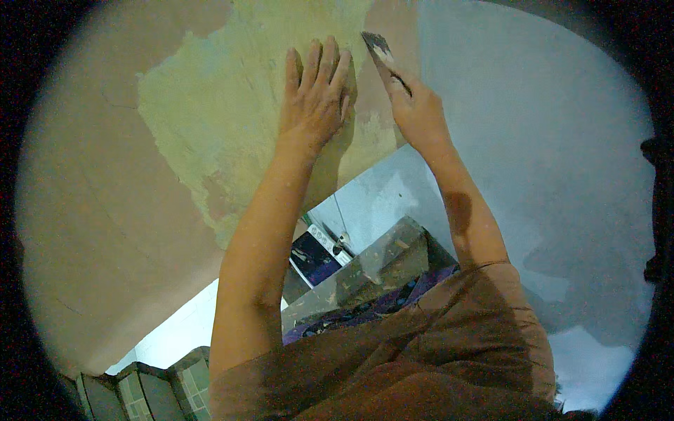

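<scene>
My left hand point(316, 102) lies flat on a yellow-green patch of plaster point(210, 105), its fingers spread and pointing up. That patch has ragged edges and spreads over a brownish surface point(91, 189). Beside it, to the right, my right hand point(419, 116) is closed round a putty knife point(381, 53). The knife's blade tilts up and to the left, at the patch's right edge, and is smeared with dark and whitish material. Its handle is mostly hidden in my fingers.
A blue-grey wall point(533, 140) meets the brownish surface on the right. Below my arms is a spattered board-like ledge point(372, 270) with purple patterned cloth point(379, 303) along it. Further down stands a white appliance with knobs point(324, 242). Step-like grey shapes point(158, 389) show at lower left.
</scene>
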Action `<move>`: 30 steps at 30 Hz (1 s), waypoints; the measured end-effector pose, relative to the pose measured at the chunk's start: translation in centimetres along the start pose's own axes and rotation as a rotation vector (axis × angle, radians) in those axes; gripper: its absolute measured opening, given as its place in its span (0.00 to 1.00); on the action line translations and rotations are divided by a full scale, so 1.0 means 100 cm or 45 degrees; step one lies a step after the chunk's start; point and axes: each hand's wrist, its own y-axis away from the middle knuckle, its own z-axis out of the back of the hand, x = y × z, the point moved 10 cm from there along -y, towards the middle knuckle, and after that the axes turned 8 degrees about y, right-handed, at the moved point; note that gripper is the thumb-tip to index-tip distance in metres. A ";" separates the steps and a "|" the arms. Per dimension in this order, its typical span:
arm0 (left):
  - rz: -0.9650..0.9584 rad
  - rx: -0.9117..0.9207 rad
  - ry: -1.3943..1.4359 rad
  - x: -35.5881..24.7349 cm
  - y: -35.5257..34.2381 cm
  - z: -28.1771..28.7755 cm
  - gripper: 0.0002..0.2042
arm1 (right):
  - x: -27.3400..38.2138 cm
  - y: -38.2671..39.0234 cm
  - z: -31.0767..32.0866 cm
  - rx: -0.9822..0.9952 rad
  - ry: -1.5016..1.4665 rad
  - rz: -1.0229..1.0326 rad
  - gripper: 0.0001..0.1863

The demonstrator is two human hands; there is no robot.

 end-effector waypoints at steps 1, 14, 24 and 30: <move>0.000 0.010 0.012 0.001 0.000 -0.001 0.34 | 0.001 0.000 0.002 -0.004 0.007 -0.003 0.18; -0.013 -0.010 -0.069 0.001 0.001 -0.003 0.33 | -0.008 0.004 -0.009 0.109 -0.041 -0.056 0.19; -0.068 -0.132 -0.091 -0.001 0.003 0.009 0.30 | 0.001 0.015 -0.014 0.034 -0.103 -0.002 0.18; -0.028 -0.061 -0.051 0.002 0.002 0.002 0.34 | 0.000 0.008 -0.012 -0.118 -0.197 0.089 0.18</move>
